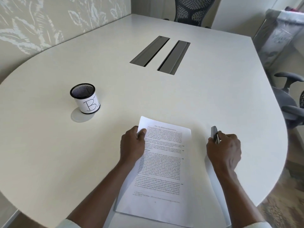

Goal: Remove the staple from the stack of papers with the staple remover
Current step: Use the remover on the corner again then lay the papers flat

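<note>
stack of papers lies flat at the table's near edge | left hand pinches its far-left corner | right hand just right of it grasps what looks like the staple remover

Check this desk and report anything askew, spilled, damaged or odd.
Nothing looks spilled or damaged. The stack of papers lies slightly askew on the table, with the left hand gripping its top-left corner. The right hand holds the staple remover beside it. The mesh cup stands upright.
</note>
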A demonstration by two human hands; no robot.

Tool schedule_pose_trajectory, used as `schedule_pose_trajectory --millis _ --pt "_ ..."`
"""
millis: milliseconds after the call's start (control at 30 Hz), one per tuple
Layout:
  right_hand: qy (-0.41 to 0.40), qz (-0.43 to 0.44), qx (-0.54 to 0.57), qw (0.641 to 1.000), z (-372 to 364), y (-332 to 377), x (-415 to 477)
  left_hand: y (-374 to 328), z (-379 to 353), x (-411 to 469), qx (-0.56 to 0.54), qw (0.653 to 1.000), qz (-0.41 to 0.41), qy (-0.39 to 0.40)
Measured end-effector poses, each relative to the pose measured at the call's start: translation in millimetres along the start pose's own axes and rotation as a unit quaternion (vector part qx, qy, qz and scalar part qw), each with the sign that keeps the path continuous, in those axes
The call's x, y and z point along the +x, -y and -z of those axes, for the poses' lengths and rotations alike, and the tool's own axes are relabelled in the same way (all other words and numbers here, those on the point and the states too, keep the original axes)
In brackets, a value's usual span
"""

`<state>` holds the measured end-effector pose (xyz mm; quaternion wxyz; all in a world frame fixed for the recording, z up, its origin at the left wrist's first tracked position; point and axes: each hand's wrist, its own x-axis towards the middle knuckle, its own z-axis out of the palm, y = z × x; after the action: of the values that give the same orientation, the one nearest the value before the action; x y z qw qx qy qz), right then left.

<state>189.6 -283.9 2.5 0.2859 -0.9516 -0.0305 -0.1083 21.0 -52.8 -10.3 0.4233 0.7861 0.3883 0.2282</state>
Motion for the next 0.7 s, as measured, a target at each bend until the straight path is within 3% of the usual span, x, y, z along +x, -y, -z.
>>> schedule_pose_trajectory --millis 533,700 --pt "0.014 0.031 -0.014 0.999 -9 -16 -6 -6 4 -1 0.006 1.0 0.023 0.004" --pt "-0.034 0.103 0.021 0.994 2 -8 -15 -6 6 -7 -0.01 1.0 0.016 0.0"
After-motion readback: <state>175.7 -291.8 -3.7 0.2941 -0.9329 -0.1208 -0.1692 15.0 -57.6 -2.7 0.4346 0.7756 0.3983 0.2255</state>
